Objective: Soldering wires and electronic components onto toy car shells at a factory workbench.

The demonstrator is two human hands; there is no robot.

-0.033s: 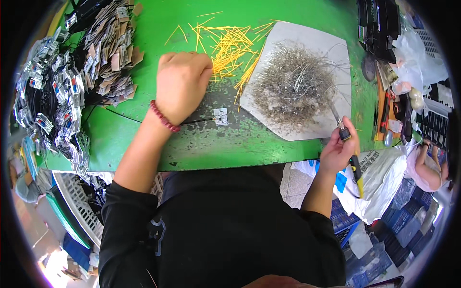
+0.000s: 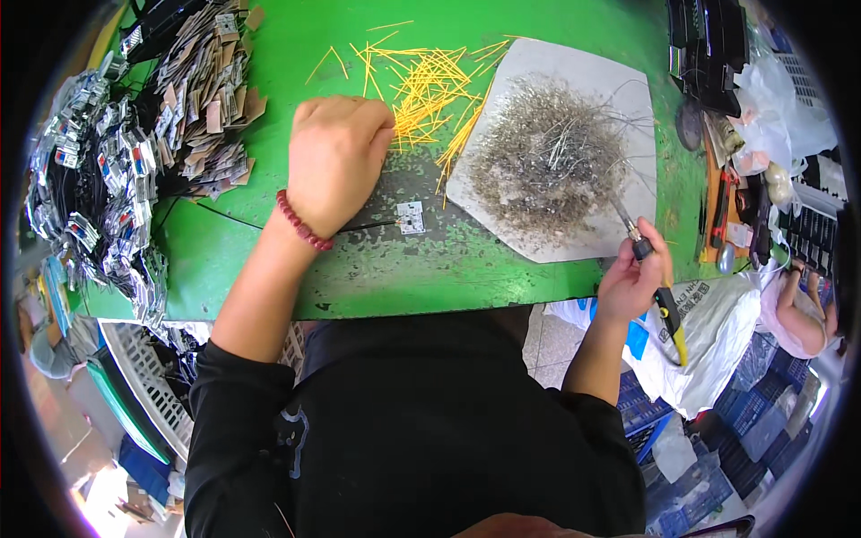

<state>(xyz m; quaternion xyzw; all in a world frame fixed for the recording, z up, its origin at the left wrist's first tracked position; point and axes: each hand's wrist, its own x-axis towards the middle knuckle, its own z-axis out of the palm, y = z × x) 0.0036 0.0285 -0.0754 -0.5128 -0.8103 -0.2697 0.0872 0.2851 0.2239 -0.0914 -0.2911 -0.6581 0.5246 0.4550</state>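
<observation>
My left hand, with a red bead bracelet at the wrist, is closed with its back up beside a heap of thin yellow wire pieces. Its curled fingers are hidden, so I cannot make out what they hold. Just below it, a small white circuit board lies on the green table, joined to a black cable that passes under my left wrist. My right hand grips a soldering iron with a black and yellow handle. The iron's metal tip points at the edge of a grey heap of wire scraps.
The heap rests on a pale board. To the left stand bundles of cables with silvery connectors and a stack of small boards. Black parts, plastic bags and tools line the right side. Other people sit at both outer edges.
The rear of the soldering iron's handle has swung slightly to the right. My left hand has shifted a little leftward.
</observation>
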